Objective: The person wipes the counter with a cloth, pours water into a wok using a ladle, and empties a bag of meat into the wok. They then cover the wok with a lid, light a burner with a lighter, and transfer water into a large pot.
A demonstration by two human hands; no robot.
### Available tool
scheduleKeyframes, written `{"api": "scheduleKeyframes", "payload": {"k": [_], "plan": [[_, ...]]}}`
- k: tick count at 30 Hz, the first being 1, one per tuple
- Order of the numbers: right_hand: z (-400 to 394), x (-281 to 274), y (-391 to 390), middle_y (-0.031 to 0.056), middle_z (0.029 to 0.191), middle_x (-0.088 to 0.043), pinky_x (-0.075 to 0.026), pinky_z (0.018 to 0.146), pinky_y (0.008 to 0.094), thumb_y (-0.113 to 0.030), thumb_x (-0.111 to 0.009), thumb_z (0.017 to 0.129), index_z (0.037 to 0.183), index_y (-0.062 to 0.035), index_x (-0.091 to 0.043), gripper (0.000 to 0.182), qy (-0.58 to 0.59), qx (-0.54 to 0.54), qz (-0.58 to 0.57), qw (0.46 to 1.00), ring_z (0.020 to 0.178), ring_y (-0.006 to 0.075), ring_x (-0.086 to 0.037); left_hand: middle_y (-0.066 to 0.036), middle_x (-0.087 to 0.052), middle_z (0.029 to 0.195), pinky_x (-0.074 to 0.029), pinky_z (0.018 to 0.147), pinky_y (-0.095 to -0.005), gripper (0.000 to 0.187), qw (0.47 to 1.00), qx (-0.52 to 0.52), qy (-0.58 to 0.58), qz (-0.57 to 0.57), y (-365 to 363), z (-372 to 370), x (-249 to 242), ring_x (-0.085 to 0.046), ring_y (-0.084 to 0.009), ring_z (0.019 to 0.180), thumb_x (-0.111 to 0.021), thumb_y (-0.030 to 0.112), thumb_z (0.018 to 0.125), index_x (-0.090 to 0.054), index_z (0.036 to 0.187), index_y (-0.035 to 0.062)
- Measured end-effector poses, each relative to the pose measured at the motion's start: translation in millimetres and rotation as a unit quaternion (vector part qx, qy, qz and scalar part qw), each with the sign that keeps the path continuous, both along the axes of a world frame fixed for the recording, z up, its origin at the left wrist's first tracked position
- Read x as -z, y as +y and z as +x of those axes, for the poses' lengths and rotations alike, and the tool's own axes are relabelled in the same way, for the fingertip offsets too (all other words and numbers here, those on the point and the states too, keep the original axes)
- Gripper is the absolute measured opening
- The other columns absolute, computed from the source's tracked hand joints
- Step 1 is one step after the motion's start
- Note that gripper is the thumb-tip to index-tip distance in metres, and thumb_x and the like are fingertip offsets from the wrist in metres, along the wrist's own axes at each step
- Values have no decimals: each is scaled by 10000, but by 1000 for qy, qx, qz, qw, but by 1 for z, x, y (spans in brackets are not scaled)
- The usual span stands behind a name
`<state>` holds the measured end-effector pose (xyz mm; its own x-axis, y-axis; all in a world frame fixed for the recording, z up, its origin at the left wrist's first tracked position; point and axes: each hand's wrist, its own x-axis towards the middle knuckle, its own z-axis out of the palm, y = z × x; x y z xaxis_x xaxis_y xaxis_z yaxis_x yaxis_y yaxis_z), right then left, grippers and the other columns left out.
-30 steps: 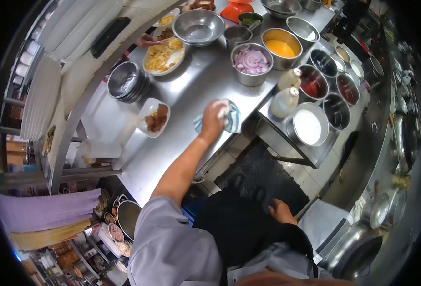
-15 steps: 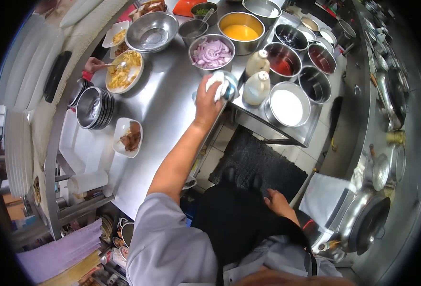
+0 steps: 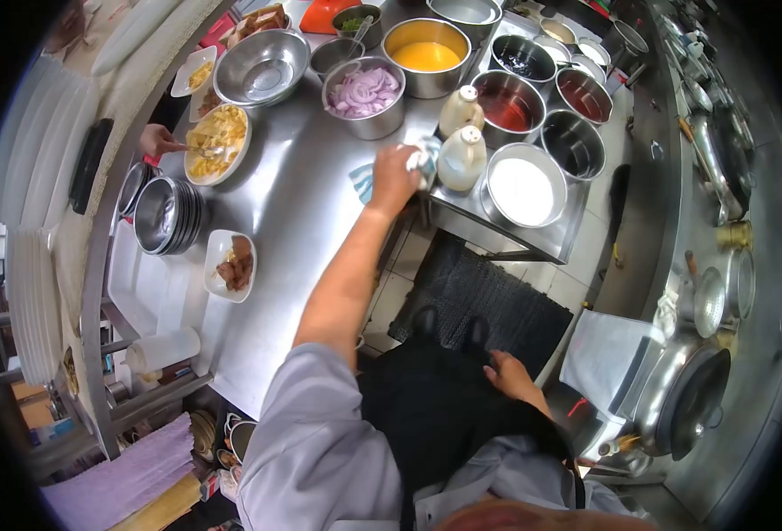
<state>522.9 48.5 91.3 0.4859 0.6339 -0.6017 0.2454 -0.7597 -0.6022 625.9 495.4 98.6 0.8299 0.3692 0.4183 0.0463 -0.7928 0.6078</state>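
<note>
Cloth (image 3: 423, 157), white with blue, sits bunched at the edge of the steel counter (image 3: 302, 230), just beside the two squeeze bottles (image 3: 462, 157). The left hand (image 3: 394, 180) lies on it, fingers curled over the bunch and pressed together, gripping it against the counter. Above the cloth stands the bowl of sliced red onion (image 3: 364, 93); further from the cloth, a plate of yellow food (image 3: 216, 142) where another person's hand (image 3: 154, 140) holds what seems to be a spoon, though it is too small to be sure. The right hand (image 3: 512, 375) hangs low by the dark apron (image 3: 435, 416), well apart from the cloth, fingers loosely together, holding nothing.
</note>
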Motion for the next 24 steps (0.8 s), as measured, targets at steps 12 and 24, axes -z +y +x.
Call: {"api": "scheduleKeyframes", "payload": {"k": [12,24], "plan": [[2,12,-1,212,1001,-630,-487,827,397,-190,-634,833,1177,30,-557,416,-48,5,57,997,918,343,-626,-165,-612,1010,-467,878,-373,318,968,162,65,-181,-44,-62,-30,-587,-339,1000,-605,-36,665,-635,974,33],[14,1,11,253,1106,-594,-458,904,419,-216,-619,832,1211,21,-538,454,15,-7,23,1000,1032,397,-576,-142,-603,1061,-445,917,-388,337,990,-125,-38,-60,2,-113,-53,-575,-327,1026,-607,-78,658,-612,976,33]]}}
